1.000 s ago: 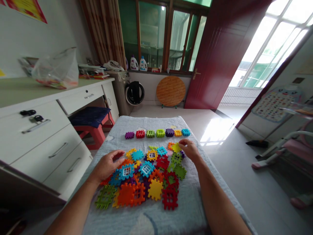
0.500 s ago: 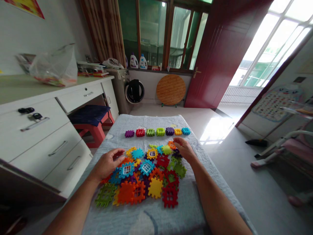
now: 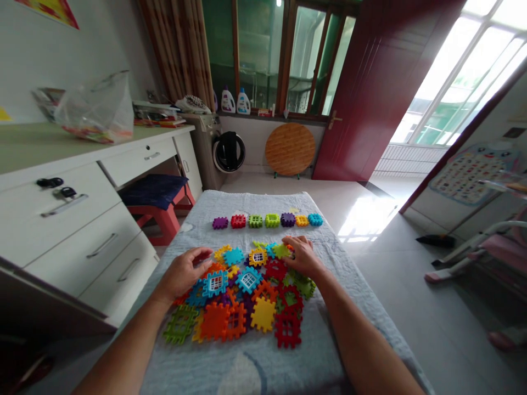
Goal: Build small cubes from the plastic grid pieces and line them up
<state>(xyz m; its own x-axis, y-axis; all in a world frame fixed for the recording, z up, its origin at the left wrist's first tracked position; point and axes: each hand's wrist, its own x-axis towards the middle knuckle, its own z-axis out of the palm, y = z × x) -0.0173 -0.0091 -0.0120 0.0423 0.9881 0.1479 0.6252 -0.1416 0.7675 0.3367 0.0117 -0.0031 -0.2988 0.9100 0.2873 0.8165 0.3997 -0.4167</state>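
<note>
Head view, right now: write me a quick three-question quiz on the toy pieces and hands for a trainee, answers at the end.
1. How many small blocks stand in the row of blocks beyond the loose pile of plates?

2. Which colour is the block at the right-hand end of that row?
A) red
B) blue
C) purple

3. True or false: the right hand is at the pile's near edge, the side closest to the person.

Key:
1. Seven.
2. B.
3. False; it is at the pile's far right part.
</note>
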